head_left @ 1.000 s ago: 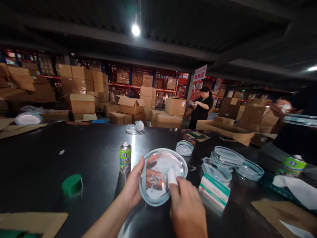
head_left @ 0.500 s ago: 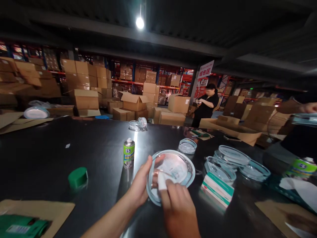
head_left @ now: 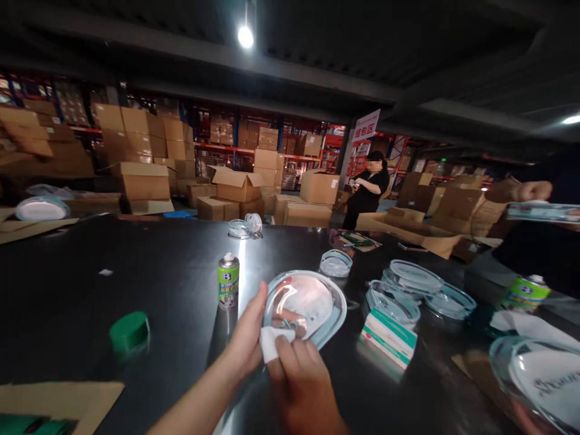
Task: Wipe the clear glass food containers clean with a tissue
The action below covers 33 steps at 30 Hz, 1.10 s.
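A clear glass dish (head_left: 333, 314) is tilted up in front of me, above the dark table. My left hand (head_left: 249, 341) grips it by its left side, with some fingers behind the glass. In my right hand (head_left: 306, 377), a folded white tissue (head_left: 273, 344) is pinched against the dish's near left rim. Left of the dish stands a green spray can (head_left: 228, 283) with a white nozzle. A small white and green box (head_left: 389, 338) lies to the right, against several glass containers (head_left: 414, 281).
A green round cap (head_left: 129, 331) lies on the left of the table (head_left: 176, 272). Another glass container (head_left: 336, 264) sits beyond the dish. At lower right, a partly seen hand holds a lettered glass dish (head_left: 544, 380). A person (head_left: 369, 190) stands behind the table, near cartons (head_left: 238, 184).
The tissue has moved from inside the dish to its near left rim, and the dish has tilted. At lower right, the lettered dish has come into view. The view has turned slightly right.
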Available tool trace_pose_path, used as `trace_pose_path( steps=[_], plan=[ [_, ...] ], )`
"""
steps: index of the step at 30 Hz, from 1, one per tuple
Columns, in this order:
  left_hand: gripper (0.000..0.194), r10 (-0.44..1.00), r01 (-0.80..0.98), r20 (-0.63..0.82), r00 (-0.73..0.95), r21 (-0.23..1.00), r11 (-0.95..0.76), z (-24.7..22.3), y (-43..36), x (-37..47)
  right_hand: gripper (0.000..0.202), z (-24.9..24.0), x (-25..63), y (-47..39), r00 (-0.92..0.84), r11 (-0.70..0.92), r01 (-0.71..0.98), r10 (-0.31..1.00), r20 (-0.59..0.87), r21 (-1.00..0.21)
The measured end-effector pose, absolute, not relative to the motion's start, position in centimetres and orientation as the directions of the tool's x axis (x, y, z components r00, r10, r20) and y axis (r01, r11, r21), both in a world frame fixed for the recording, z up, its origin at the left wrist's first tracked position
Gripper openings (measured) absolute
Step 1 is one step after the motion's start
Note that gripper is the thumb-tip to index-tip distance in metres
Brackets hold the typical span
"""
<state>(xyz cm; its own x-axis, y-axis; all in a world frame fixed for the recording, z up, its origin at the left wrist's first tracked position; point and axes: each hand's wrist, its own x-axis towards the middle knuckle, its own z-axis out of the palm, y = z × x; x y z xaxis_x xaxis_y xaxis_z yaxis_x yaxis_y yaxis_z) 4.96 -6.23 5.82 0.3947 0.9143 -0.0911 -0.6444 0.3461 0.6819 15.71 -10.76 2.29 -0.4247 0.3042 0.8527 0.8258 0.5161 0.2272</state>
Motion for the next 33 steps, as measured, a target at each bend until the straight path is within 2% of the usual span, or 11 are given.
trace_pose_path(
  steps=[2,7,9,12,16,20,22,27,31,33],
  plan=[
    [0.057,0.929,-0.618,-0.091,0.359,0.723,0.310,6.3,-6.4,4.8,0.032,2.3,17.3,-10.9,-0.421,0.519,0.828,0.328,0.846,0.211],
    [0.054,0.914,-0.518,-0.100,0.393,0.797,0.310,6.7,-7.7,4.9,0.027,3.9,22.7,-9.9,-0.187,0.242,0.966,0.399,0.898,0.094],
    [0.053,0.923,-0.527,-0.125,0.364,0.789,0.315,6.6,-7.6,4.6,0.028,3.4,23.1,-10.2,-0.112,0.167,0.985,0.430,0.896,0.043],
    [0.051,0.933,-0.545,-0.089,0.348,0.791,0.279,6.0,-6.6,3.9,0.029,0.8,20.8,-11.3,-0.055,0.114,0.993,0.423,0.904,0.007],
    [0.050,0.938,-0.528,-0.071,0.338,0.811,0.252,5.2,-5.5,3.5,0.040,-2.2,16.0,-12.6,-0.138,0.219,0.974,0.371,0.918,0.058],
    [0.048,0.936,-0.528,-0.078,0.344,0.808,0.261,5.1,-5.9,3.8,0.041,-1.2,17.0,-12.6,-0.231,0.306,0.945,0.367,0.901,0.118],
    [0.049,0.929,-0.523,-0.108,0.354,0.801,0.292,5.3,-6.4,4.3,0.032,0.4,19.7,-11.8,-0.212,0.289,0.951,0.359,0.909,0.108],
    [0.052,0.911,-0.514,-0.151,0.385,0.785,0.347,5.7,-7.3,5.9,0.025,3.5,22.6,-9.0,-0.066,0.206,0.978,0.397,0.916,-0.019],
    [0.050,0.896,-0.536,-0.146,0.419,0.757,0.374,4.9,-7.4,6.2,0.025,1.5,18.0,-10.8,-0.130,0.268,0.963,0.392,0.911,0.022],
    [0.050,0.893,-0.528,-0.163,0.420,0.756,0.387,4.5,-7.1,5.6,0.033,-0.4,15.9,-12.2,-0.190,0.309,0.949,0.418,0.888,0.057]
  ],
)
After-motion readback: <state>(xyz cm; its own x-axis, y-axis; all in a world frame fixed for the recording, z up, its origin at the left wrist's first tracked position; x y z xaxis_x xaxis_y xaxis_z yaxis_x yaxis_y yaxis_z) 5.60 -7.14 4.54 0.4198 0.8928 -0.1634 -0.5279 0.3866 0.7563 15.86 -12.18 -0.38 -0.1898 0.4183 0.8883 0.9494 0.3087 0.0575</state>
